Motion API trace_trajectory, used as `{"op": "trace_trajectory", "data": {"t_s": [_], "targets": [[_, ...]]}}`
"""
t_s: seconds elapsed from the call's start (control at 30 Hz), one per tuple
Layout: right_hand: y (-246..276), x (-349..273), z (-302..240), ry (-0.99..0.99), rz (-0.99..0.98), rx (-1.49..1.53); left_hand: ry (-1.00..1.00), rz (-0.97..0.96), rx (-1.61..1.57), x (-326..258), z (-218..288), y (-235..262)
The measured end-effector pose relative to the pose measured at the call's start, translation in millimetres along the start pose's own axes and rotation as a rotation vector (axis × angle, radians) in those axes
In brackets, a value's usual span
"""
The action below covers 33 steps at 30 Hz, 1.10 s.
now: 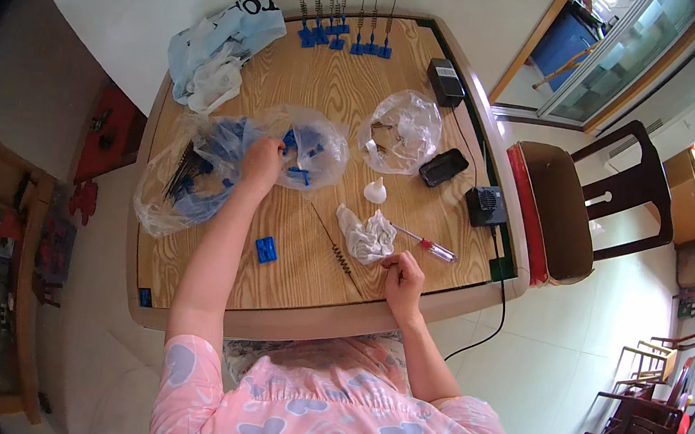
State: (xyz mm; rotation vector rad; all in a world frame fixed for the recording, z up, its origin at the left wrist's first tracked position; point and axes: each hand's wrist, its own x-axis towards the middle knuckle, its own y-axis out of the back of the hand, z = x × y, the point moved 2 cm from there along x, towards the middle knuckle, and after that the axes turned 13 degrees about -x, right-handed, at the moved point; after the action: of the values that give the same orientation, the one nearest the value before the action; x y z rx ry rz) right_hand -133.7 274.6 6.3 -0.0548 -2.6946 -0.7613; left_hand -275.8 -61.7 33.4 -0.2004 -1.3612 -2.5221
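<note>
From my end of the feed, all the action was toward the left edge of the worktop (pixel 296 284): there went the left hand (pixel 263 162), right where two clear bags met! The round bag (pixel 331 156) on its right showed blue plastic parts; the larger bag (pixel 161 198), nearer the left edge, held more blue pieces and a bundle of black rods (pixel 184 171).

Here was the danger, as I judged it: thin film, loose folds. A fingertip snagging that plastic could drag a bag and spill small parts. The spring rod (pixel 341 260), lying bare toward the near edge between the hands, could roll if a forearm brushed it. And at the far edge, the upright spring rods (pixel 331 28) on blue bases looked top-heavy; a jolt might topple one.

Now the pose! The left arm ran long and nearly straight from the near edge, wrist bent down, fingertips low among the plastic; whether that grip was clamped on a part, I couldn't tell. The right hand (pixel 403 280) sat by the near edge, elbow bent, fingers curled inward just beside the crumpled white cloth (pixel 365 236) and the screwdriver (pixel 431 246); I couldn't tell whether its grip held anything. One blue block (pixel 265 249) lay alone, right of the left forearm.
</note>
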Motion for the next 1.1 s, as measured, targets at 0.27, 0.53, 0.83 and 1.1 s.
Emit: {"op": "trace_trajectory", "data": {"t_s": [0.27,0.53,0.83,1.1], "targets": [[0.7,2.6,-0.5,-0.001,-0.024,-0.006,0.049,-0.092,-0.048,28.5,-1.7,-11.2],[-11.0,7.9,-9.7,-0.01,-0.111,0.056,-0.053,-0.142,-0.236,31.0,10.6,14.3],[-128.6,152.3,-98.5,0.307,0.099,-0.55,-0.388,-0.167,0.191,-38.4,27.2,18.3],[-119.0,219.7,-134.1,0.196,-0.009,-0.338,-0.096,0.035,-0.209,-25.5,35.3,57.7]]}}
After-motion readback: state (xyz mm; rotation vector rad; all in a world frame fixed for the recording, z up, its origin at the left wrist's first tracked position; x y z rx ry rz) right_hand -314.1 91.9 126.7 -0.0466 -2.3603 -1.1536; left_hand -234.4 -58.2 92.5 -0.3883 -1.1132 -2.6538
